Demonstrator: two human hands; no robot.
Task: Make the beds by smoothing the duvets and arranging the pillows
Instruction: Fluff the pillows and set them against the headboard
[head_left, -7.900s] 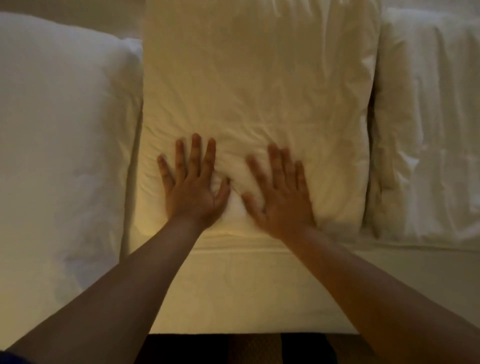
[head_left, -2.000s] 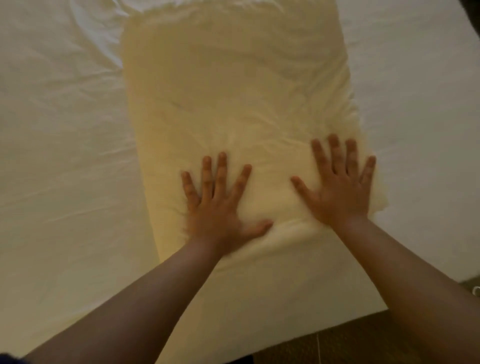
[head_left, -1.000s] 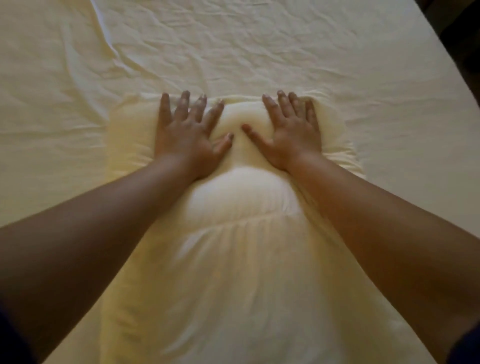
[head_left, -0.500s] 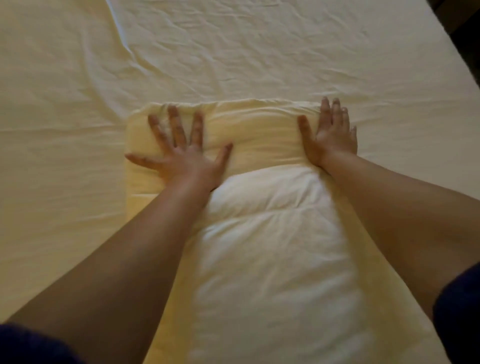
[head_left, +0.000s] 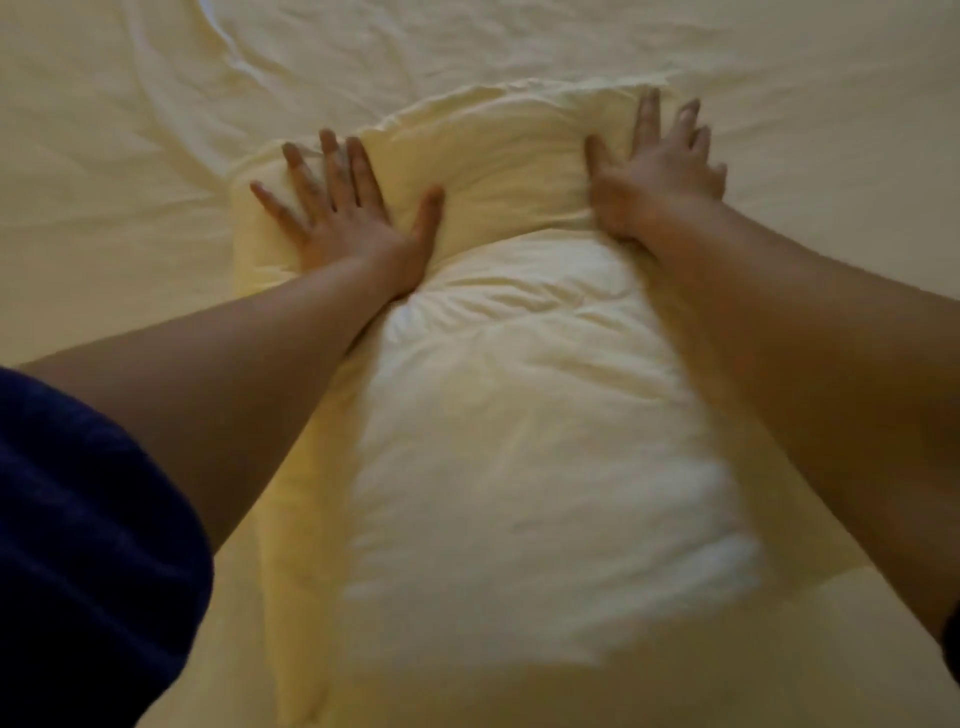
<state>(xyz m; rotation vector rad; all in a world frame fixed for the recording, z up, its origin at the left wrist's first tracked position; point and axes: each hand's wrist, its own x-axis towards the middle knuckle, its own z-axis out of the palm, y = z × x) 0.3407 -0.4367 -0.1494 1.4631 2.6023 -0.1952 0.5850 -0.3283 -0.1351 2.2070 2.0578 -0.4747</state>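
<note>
Two hands lie flat on the far end of a pillow (head_left: 519, 415) in the head view, the only view given. The left hand (head_left: 348, 218) presses down with its fingers (head_left: 358, 171) straight and spread wide, the thumb stretched out toward the other hand, the palm sinking into the soft fabric. The right hand (head_left: 649, 176) also lies with straight fingers, held closer together and slightly blurred, resting along the pillow's far right corner; neither hand is curled round anything.

The pillow runs lengthwise from under the hands back toward the person, lying between the two bare forearms. Its end beneath and between the hands looks flattened and yellowish, with a raised, wrinkled edge just beyond the fingertips. Nearer the person than the wrists, the pillow swells up fuller and paler, with a crease crossing it just behind the heel of the left hand.

The pillow lies on a bed sheet (head_left: 130, 156), which spreads out beyond the fingertips and to the outer side of each hand. Long folds curve across the sheet beyond and outward of the left hand. A dark blue sleeve (head_left: 78, 545) covers the left upper arm, close to the camera.
</note>
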